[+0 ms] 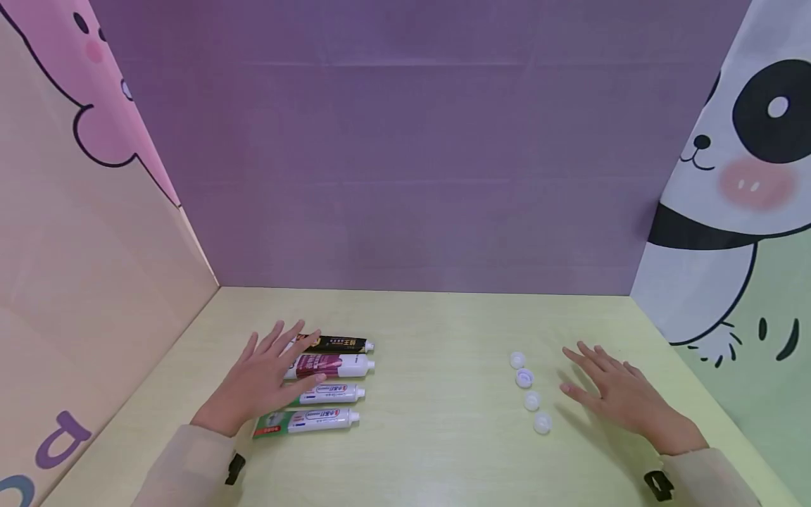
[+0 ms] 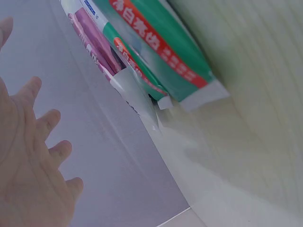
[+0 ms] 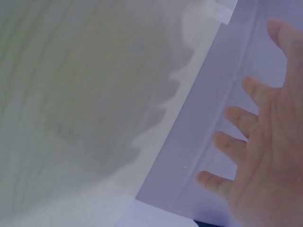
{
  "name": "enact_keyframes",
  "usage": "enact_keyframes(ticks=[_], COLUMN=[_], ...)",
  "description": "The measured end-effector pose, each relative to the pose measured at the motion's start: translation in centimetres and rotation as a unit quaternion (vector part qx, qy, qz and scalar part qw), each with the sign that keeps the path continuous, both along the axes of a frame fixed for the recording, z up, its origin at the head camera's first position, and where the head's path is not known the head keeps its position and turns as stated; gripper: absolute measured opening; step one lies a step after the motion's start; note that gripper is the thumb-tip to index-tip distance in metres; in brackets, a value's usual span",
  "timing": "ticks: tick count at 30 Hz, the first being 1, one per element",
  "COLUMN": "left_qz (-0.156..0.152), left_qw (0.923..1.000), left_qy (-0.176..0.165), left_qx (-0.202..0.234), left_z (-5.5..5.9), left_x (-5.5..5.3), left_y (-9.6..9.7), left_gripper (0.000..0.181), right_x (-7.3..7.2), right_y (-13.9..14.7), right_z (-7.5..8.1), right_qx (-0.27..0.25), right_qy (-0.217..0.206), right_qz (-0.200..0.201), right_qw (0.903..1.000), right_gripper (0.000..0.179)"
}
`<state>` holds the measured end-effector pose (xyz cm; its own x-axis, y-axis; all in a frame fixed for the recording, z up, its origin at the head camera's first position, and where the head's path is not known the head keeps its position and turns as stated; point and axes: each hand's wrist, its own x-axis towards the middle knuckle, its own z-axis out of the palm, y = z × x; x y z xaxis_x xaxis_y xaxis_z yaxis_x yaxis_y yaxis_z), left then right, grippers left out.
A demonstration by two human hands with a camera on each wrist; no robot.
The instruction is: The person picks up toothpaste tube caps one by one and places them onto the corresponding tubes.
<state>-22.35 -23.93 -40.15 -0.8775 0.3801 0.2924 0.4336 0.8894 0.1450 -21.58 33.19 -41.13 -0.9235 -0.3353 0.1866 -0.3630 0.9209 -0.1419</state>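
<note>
Several toothpaste tubes lie in a column on the left of the table in the head view, nozzles pointing right. Farthest is a black tube [image 1: 342, 344], then a maroon and white tube [image 1: 336, 365], then a white one [image 1: 331, 393]; a green and white tube [image 1: 310, 421] is nearest. My left hand [image 1: 260, 380] hovers over their left ends with fingers spread, hiding parts of them. To the right, several round white caps [image 1: 532, 401] form a short line. Beside them my right hand [image 1: 624, 398] is held above the table, fingers apart, holding nothing.
The pale wooden table [image 1: 437, 443] meets a purple back panel [image 1: 418, 155]. Side panels with cartoon pictures, including a panda [image 1: 754, 204], stand left and right. A black strap piece [image 1: 659, 486] shows at the right sleeve.
</note>
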Motion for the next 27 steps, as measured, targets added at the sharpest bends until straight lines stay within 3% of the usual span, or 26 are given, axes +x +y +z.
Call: enact_keyframes(ticks=[9,16,22,27], left_qz=[-0.021,-0.052,-0.091,-0.104], left_qw=[0.9996,0.9985,0.9959,0.9946], left_qy=[0.001,-0.014,-0.002,0.003], left_qx=[-0.02,-0.004,-0.001,-0.002], left_z=[-0.2,-0.4,-0.7,-0.7], left_x=[0.1,0.4,0.5,0.7], left_y=[0.1,0.4,0.5,0.8], left_gripper=[0.074,0.067,0.061,0.058], right_x=[0.7,0.9,1.3,1.6], right_y=[-1.0,-1.4,-1.8,-2.3], right_z=[0.5,0.3,0.4,0.7], right_qx=[-0.019,-0.041,-0.048,-0.053], right_qy=[0.013,0.027,0.016,-0.001], right_qz=[0.039,0.08,0.093,0.097], right_qw=[0.999,0.9956,0.9944,0.9939], right_gripper=[0.061,0.058,0.059,0.058])
